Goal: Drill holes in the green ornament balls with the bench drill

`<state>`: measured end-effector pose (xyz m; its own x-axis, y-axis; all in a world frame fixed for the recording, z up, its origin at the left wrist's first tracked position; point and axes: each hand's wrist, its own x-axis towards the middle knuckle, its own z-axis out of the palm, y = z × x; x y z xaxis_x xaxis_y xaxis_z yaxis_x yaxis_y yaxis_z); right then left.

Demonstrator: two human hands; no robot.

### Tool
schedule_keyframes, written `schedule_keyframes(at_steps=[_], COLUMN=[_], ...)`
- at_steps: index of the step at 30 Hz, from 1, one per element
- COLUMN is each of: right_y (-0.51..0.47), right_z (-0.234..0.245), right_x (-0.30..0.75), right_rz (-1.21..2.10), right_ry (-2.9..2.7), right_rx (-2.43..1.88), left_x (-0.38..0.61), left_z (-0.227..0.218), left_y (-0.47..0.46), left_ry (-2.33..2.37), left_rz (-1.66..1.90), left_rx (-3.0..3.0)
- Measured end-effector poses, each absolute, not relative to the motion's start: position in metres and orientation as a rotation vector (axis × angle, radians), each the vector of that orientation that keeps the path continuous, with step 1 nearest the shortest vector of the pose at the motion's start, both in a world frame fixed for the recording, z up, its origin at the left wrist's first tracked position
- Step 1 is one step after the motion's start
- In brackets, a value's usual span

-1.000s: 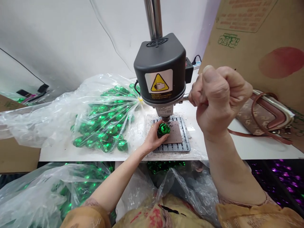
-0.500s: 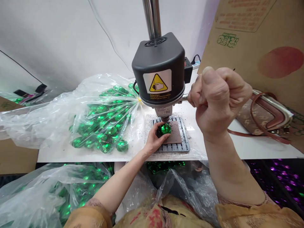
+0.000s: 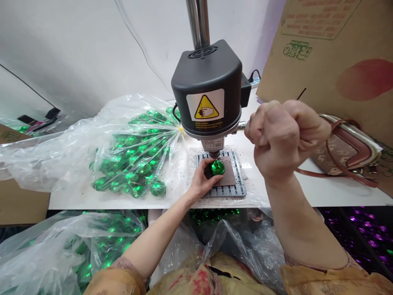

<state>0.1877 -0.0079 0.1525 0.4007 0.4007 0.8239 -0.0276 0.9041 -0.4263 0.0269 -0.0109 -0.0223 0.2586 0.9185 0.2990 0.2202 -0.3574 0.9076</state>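
Observation:
My left hand [image 3: 205,177] holds a shiny green faceted ball [image 3: 217,167] between thumb and fingers. The ball sits on a brown board [image 3: 229,178] on the slotted metal base [image 3: 240,188] of a small black drill press [image 3: 206,78]. Just above the ball is the drill chuck [image 3: 214,154]; whether a bit touches the ball cannot be made out. My right hand [image 3: 281,137] is closed in a fist around the feed lever [image 3: 241,125] at the machine's right side, hiding most of it.
Clear plastic bags [image 3: 123,108] with many green balls lie left of the press, and another bag [image 3: 101,241] hangs below the table edge. A patterned handbag [image 3: 346,149] and a large cardboard box [image 3: 325,53] stand at right. Dark shavings litter the base.
My right hand has come down a little on the lever. The green ball in my left hand has shifted slightly right beneath the chuck.

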Motion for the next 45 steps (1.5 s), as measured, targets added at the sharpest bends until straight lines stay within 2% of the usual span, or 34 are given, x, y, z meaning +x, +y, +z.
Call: schedule_keyframes(at_steps=[35,38,42,45], right_y=[-0.01,-0.017,-0.017,-0.012], right_z=[0.096,0.109,0.15,0.174], right_x=[0.194,0.192,0.187,0.183], right_rz=[-0.009,0.058,0.218,0.308], right_ry=[-1.293,-1.269,-1.126,-1.044], right_rx=[-0.125,-0.235,-0.473,-0.488], left_x=[0.027,0.027,0.029,0.028], left_z=[-0.025,-0.025,-0.021,-0.015], left_y=[-0.012,-0.011,-0.013,-0.026], left_ry=[1.046,1.051,1.085,1.228], left_rz=[1.168,1.167,1.19,1.295], left_rx=[1.763,1.775,1.811,1.922])
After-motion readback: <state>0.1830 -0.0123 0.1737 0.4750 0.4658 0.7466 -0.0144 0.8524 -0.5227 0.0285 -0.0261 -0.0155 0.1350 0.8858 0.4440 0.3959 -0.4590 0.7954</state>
